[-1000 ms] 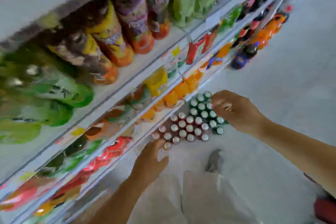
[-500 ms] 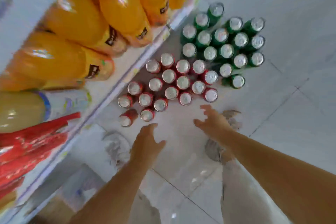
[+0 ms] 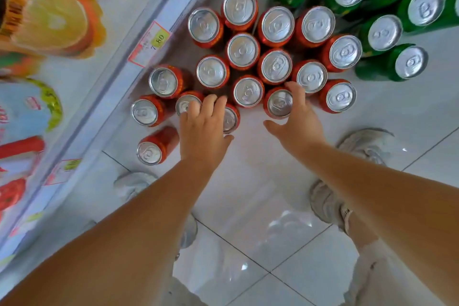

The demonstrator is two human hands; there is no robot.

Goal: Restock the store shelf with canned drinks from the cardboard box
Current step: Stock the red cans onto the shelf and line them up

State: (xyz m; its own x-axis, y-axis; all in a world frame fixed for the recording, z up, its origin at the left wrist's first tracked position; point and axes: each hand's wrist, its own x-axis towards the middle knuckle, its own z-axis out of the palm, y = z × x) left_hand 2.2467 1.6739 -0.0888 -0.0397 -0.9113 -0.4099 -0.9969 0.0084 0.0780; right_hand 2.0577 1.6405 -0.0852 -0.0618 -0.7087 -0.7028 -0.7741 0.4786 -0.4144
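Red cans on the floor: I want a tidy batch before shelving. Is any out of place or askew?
Yes: the stray red can stands apart from the packed cluster, by the shelf edge, and seems to lean, though the wide lens may cause that. No spill or dents show.

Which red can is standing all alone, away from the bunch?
The red metal can with the silver top at the lower left, beside the left hand. A gap of white tiled floor separates it from the other red cans, which crowd together.

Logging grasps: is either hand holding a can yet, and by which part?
Nothing is gripped yet: left hand spreads over red aluminium cans; right hand is open beside another red can.
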